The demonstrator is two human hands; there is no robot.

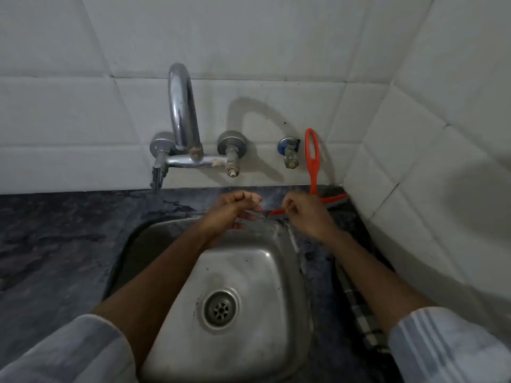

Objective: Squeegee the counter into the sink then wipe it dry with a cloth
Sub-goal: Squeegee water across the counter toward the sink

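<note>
Here both hands sit at the far rim of the steel sink (pixel 166 230). The left hand (pixel 235 211) is curled, fingers folded in, gripping nothing visible. The right hand (pixel 307 214) is curled too, fingertips at the blade of the red squeegee (pixel 313 167); actual grip cannot be confirmed. The squeegee stands on the dark tabletop (pixel 55 244) in the far right corner, handle leaning against the tiled wall (pixel 276 37). A checked cloth (pixel 359 308) lies right of the sink, under the right forearm.
</note>
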